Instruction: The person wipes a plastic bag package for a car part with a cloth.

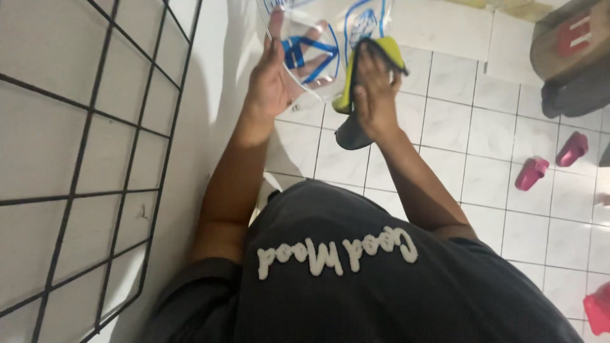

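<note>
My left hand (272, 79) grips the edge of a clear plastic bag (330, 28) printed with blue markings, held up in front of me. A sandal (368, 76) with a yellow-green upper and a dark sole is in my right hand (375, 95); its front end rests against the bag, and I cannot tell whether it is inside or just against the plastic. Below both arms is my dark shirt with white lettering.
A black wire grid (95, 159) hangs on the white wall at the left. On the white tiled floor (483, 133) lie two pink slippers (549, 162). A dark object with a red patch (572, 51) fills the top right corner, another pink thing (598, 308) at the lower right edge.
</note>
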